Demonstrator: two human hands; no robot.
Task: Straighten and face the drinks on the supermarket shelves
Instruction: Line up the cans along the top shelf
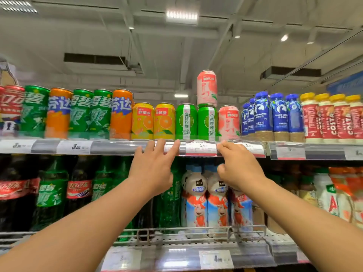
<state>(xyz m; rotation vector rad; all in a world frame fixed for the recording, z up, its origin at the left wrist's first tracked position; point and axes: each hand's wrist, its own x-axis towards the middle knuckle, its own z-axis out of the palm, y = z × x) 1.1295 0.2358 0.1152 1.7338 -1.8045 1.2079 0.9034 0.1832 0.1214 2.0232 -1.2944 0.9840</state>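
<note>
Cans stand in a row on the top shelf: two yellow orange-drink cans [153, 121], two green lime cans [197, 121] and a pink peach can [228, 122]. A second pink can [207, 87] is stacked on the right green can. My left hand [152, 166] reaches up with fingers spread, its tips on the clear price rail [200, 147] below the yellow and green cans. My right hand [236, 165] has curled fingers touching the rail below the pink can. Neither hand holds a can.
Tall green, orange and red soda cans [80, 112] fill the shelf's left. Blue coffee bottles [275, 114] and red Costa bottles [332, 120] stand at the right. The lower shelf carries large cola and Sprite bottles [51, 193] and milk-drink bottles [206, 199].
</note>
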